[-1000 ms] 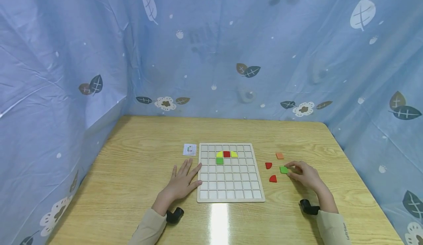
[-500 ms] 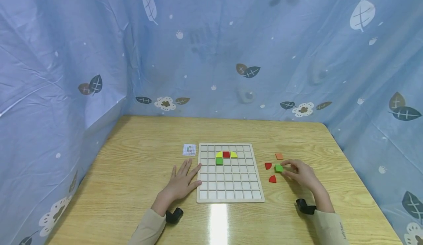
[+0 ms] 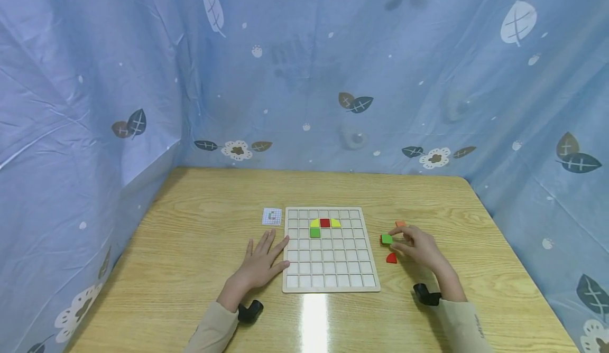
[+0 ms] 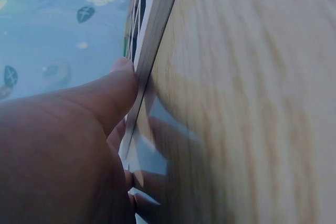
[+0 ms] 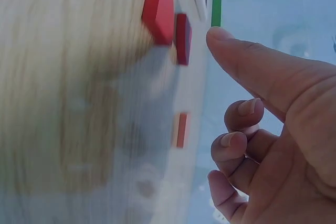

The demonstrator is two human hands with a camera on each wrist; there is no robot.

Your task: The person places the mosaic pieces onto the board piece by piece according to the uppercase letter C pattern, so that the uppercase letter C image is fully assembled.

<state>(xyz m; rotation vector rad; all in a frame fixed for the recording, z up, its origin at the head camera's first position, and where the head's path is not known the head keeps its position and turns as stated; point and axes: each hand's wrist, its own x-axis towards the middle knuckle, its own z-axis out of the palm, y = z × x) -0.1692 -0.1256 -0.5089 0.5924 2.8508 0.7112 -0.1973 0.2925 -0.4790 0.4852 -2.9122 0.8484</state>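
Pinching thin green square tile [image 3: 387,239], right hand [image 3: 418,245]; splayed left hand [image 3: 260,264] touches rectangular, square-celled wooden board [image 3: 329,268]

Green tile [image 3: 386,239], blue leaf-patterned curtain [image 3: 285,104]

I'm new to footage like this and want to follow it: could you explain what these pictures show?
No machine here, just a person's bare hands. The wide picture comes from a head camera; the close ones come from a camera on each wrist. On the table lies a grid board holding two yellow pieces, a red square and a green tile. Left of it is a card; right, two red wedges and an orange piece. The left hand rests against the board's edge. The right hand pinches a green piece above the table.
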